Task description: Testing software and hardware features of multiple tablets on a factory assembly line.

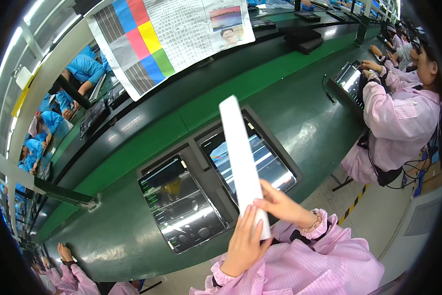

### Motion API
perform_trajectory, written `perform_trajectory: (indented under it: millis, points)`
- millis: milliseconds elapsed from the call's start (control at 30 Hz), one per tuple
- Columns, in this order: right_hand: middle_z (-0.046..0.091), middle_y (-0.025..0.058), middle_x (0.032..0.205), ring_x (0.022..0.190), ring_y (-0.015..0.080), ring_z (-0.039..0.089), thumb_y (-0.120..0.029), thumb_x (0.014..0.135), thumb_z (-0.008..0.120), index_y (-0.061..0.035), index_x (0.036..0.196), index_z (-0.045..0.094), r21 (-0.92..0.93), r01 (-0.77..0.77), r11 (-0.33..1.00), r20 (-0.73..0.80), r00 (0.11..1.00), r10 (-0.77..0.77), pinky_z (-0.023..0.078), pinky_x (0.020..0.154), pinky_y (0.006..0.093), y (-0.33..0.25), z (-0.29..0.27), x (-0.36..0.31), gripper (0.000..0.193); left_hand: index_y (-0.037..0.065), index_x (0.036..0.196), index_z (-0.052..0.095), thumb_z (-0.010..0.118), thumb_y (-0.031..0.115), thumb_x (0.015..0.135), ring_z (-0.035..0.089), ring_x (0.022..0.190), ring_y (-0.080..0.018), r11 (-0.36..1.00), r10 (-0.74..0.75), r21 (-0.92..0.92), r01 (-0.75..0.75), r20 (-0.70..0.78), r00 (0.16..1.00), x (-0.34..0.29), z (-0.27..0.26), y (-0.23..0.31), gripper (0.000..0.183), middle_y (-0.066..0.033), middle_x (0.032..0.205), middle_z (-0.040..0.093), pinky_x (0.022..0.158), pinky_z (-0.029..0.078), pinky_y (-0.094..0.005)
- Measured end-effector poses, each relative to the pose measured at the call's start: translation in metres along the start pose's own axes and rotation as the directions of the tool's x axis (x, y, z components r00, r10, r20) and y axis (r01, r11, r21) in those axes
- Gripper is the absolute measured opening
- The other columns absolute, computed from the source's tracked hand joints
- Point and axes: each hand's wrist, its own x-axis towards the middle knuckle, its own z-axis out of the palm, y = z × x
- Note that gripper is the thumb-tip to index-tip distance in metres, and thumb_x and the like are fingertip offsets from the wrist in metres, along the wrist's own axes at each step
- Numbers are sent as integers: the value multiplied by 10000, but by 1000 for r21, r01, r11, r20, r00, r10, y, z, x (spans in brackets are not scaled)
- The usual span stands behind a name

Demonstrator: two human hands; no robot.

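Observation:
A long white bar (241, 152), smooth and narrow, rises at a slant in front of me; I cannot tell exactly what it is. Its lower end lies in my left hand (243, 241), the fingers closed round it. My right hand (282, 204) grips the same end from the right side, thumb and fingers pressed on it. Beneath and behind the bar is a dark tray (200, 164) with two recesses. A glossy black screen panel (181, 206) with lit green marks sits in the left recess. The right recess holds another screen panel (275, 164), partly hidden by the bar.
The green workbench (127, 231) runs across the view, with a dark raised conveyor (201, 73) beyond. A printed colour sheet (157, 42) hangs at the top. At right a co-worker in pink (403, 108) handles another panel (349, 81); a cable (331, 93) lies nearby. A co-worker's hand (64, 252) rests lower left.

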Motion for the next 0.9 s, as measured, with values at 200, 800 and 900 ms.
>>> perform_trajectory:
  millis: [200, 800, 900]
  points:
    - [586, 46, 1051, 756, 77, 523, -34, 881, 546, -87, 1436, 269, -344, -99, 934, -415, 908, -56, 437, 681, 212, -6, -57, -23, 622, 8, 1153, 455, 712, 284, 762, 422, 1238, -225, 998, -43, 42, 38, 139, 989, -1, 0, -1, 544, -92, 1358, 442, 1012, 288, -416]
    - [393, 50, 655, 545, 101, 354, -158, 826, 626, -111, 1205, 584, -686, -221, 693, -437, 887, -149, 345, 518, 266, -17, -127, -7, 384, 50, 1042, 474, 697, 146, 739, 464, 1157, -226, 934, -147, 347, 84, 158, 977, 0, -9, -25, 389, -14, 1204, 582, 969, 244, -505]
    - [386, 56, 650, 546, 104, 356, -155, 824, 624, -103, 1200, 585, -711, -252, 656, -438, 889, -134, 344, 517, 270, -26, -119, -8, 381, 49, 1051, 473, 693, 149, 745, 462, 1161, -228, 930, -150, 357, 83, 163, 975, 1, -9, -26, 390, -18, 1201, 583, 967, 245, -504]
